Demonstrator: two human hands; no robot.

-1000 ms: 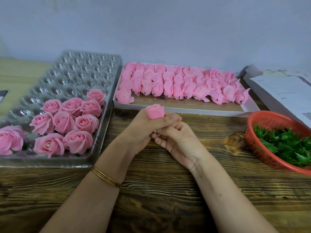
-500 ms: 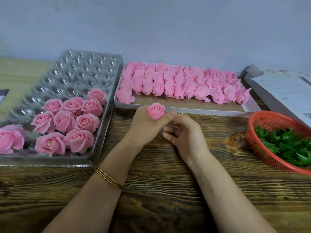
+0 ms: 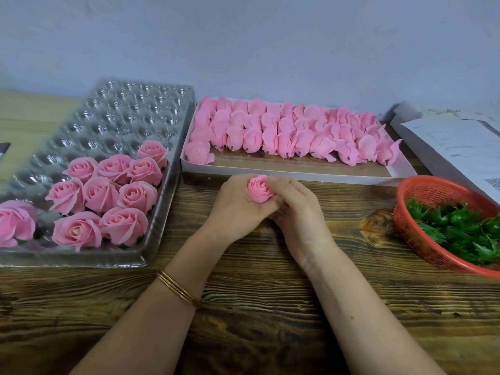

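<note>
Pressed together low over the worktop point(image 3: 270, 293), just in front of the white box point(image 3: 297, 173): left hand point(image 3: 238, 209) and right hand point(image 3: 295, 212), both curled round one pink rose bud point(image 3: 259, 192), its spiral face turned up between them. To the left, a clear plastic tray point(image 3: 130, 115) with finished roses point(image 3: 108, 196) in its near cells. In the box, rows of loose pink buds point(image 3: 284, 131) lying on their sides. At right, a red basket point(image 3: 422, 190) of green calyxes point(image 3: 460, 228). Behind it, printed papers point(image 3: 454, 147) with faint text lines and a dark code patch, too blurred to read.
</note>
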